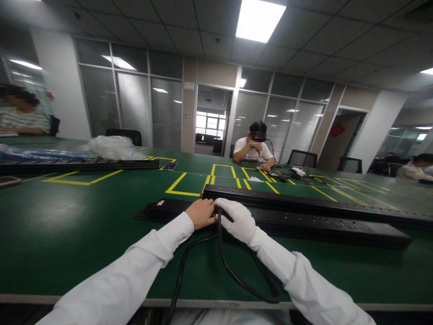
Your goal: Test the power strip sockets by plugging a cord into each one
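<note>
A long black power strip [304,221] with red-marked sockets lies across the table in front of me. My left hand [202,213], bare, is curled over its left part, with the fingertips meeting the other hand and partly hidden. In a white dotted glove, my right hand [238,221] has its fingers closed around the upper end of a thick black cable [221,253], against the strip. From there the cable loops down past the table's front edge. What lies between the fingertips is hidden.
Just behind lies a second long black power strip [277,197]. Clear plastic wrap [111,146] and dark bars [135,164] are at the left, near a phone [170,166]. Yellow tape marks the green table [84,234]. Across it sits a person [253,151] beside tangled cables [297,173].
</note>
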`<state>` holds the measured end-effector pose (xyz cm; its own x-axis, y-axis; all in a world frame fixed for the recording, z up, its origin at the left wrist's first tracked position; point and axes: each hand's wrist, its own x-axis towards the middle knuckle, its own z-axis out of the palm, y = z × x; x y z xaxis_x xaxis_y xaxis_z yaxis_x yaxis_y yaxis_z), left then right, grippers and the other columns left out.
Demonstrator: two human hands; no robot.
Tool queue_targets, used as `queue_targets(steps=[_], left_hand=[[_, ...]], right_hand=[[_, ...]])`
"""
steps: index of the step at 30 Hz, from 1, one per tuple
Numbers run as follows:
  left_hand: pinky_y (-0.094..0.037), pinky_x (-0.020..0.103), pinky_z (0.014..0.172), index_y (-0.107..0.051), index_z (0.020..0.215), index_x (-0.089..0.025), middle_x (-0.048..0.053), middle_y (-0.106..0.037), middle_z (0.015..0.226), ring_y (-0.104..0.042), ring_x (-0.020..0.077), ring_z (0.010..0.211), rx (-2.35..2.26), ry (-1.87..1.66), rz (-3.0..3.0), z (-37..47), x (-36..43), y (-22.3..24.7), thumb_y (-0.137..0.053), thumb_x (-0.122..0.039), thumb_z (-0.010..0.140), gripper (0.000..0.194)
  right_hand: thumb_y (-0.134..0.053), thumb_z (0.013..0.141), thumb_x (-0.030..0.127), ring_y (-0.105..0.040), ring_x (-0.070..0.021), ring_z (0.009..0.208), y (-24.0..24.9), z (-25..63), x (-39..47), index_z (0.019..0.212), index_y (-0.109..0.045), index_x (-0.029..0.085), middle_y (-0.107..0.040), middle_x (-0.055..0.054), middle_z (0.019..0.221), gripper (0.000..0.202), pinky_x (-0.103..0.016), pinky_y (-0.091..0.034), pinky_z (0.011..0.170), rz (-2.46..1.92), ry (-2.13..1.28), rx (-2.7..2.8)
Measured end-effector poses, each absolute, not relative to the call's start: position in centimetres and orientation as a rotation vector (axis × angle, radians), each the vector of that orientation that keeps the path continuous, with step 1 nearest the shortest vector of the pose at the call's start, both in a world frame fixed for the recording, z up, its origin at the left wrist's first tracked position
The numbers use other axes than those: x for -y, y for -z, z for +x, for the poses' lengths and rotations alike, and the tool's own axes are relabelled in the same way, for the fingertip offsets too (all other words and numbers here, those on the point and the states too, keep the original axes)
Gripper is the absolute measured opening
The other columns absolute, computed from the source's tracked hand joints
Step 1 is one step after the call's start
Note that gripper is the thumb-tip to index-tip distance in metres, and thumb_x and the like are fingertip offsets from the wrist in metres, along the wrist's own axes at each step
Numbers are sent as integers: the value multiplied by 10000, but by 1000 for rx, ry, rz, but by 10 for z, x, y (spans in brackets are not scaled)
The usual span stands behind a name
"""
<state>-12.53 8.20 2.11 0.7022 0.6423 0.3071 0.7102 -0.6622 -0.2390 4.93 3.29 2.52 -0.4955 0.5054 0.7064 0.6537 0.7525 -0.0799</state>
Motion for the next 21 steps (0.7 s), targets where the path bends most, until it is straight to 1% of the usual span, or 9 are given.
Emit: queue_targets(steps=[17,21], left_hand=[[-401,359,721,-495,973,-136,96,-558,905,-532,231,830,1068,266,-2577,-125,-82,-21,-335,-492,801,426],[-400,358,720,-496,970,-137,98,-559,910,-530,232,827,1068,264,-2578,-125,-81,-22,-335,-487,801,421]], right_hand=[[-465,792,257,-443,-168,1123,-25,49,-32,1209,-445,228,-513,-42,1194,418,-341,-375,947,-875,246,2196],[-465,794,255,-439,-167,1126,-25,49,-32,1210,-444,231,-493,-42,1217,418,-341,-370,953,-874,245,2197]])
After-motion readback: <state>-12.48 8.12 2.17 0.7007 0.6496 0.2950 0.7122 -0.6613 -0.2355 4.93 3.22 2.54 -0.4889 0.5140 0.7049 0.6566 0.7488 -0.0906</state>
